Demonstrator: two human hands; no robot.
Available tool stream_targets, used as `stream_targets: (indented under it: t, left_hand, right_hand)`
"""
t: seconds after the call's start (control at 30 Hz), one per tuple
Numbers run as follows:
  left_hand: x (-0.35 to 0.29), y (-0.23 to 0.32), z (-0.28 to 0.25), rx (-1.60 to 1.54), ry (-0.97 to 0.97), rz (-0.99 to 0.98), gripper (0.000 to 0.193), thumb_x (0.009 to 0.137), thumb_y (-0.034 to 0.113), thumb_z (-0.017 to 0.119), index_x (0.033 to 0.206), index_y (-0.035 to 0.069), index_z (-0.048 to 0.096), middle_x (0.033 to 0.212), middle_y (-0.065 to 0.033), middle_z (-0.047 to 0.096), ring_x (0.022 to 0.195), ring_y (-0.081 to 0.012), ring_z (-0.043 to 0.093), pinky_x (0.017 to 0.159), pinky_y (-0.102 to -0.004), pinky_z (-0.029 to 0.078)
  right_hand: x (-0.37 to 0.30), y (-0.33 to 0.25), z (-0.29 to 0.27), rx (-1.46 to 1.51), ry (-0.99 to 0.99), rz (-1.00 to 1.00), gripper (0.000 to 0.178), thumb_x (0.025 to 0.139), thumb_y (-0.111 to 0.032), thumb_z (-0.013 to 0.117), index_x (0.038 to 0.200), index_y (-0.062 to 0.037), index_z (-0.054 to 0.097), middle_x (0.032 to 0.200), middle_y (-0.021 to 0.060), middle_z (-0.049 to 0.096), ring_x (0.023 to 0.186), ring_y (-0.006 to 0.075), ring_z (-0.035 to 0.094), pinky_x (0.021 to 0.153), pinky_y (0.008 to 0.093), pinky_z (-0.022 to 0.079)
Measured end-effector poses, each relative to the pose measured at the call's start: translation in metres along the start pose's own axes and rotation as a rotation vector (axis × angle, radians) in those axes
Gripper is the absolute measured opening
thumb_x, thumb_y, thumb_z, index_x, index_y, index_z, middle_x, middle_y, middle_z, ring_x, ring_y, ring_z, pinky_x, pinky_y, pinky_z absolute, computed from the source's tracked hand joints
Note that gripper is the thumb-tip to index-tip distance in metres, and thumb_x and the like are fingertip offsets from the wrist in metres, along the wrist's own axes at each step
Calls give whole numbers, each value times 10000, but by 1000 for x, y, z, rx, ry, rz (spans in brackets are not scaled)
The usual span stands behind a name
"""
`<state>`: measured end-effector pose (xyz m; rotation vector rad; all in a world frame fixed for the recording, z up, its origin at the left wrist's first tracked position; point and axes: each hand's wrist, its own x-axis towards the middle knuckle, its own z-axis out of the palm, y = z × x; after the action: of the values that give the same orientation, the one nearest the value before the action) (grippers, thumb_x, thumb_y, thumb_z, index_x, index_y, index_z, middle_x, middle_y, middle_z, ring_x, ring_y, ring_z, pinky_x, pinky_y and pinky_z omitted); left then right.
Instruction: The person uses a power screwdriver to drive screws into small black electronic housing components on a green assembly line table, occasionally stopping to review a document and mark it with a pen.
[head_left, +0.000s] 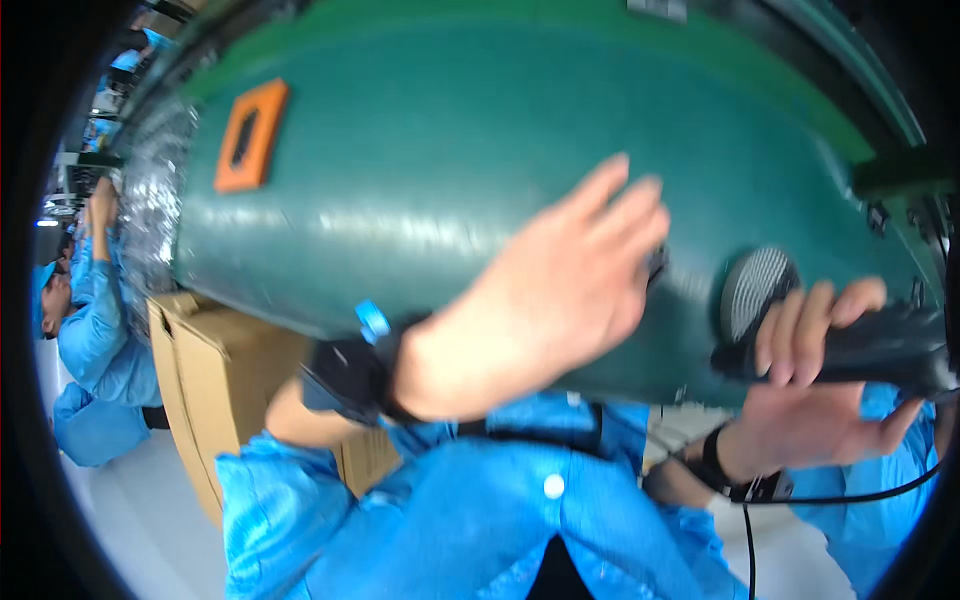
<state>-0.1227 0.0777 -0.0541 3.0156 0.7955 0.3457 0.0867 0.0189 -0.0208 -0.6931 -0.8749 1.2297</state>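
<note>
Over the green belt, my left hand [560, 285] is slightly blurred. Its fingers point toward the upper right and curl in around a small dark part [657, 263], mostly hidden by the hand. At the right, my right hand [805, 400] wraps its fingers over a black elongated handheld object [875, 350] near the belt's front edge. Just left of those fingers is a rounded dark piece with a pale ribbed face [758, 290]; whether it joins the black object I cannot tell. An orange rectangular frame [263, 135] with a dark slot lies on the belt at the far left.
The green conveyor belt [420, 130] spans the view. Clear plastic wrap [160, 190] covers its left end. Cardboard boxes [215, 370] stand at front left. A black cable [850, 499] crosses below my right hand. A person in blue [100, 330] works at far left; blue clothing shows at right.
</note>
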Motion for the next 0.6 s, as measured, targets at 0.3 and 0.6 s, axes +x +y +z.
stream_targets:
  t: [0.3, 0.6]
  left_hand:
    - [-18, -1, -19, -1645, 360, -452, 79, 924, -30, 645, 999, -51, 631, 1044, -202, 647, 1008, -268, 658, 865, -354, 573]
    - [-16, 28, 5, -2170, 629, -660, 131, 993, 107, 619, 1014, -20, 645, 870, -65, 586, 731, -133, 530, 651, -266, 434]
  right_hand:
    - [-12, -12, 5, 120, 15, -271, 570, 886, -551, 617, 1052, -44, 417, 642, 43, 459, 538, 135, 423, 506, 260, 368]
    - [-7, -21, 28, 93, -74, -505, 484, 805, -426, 737, 1004, -85, 457, 614, -2, 496, 526, 105, 473, 551, 222, 429]
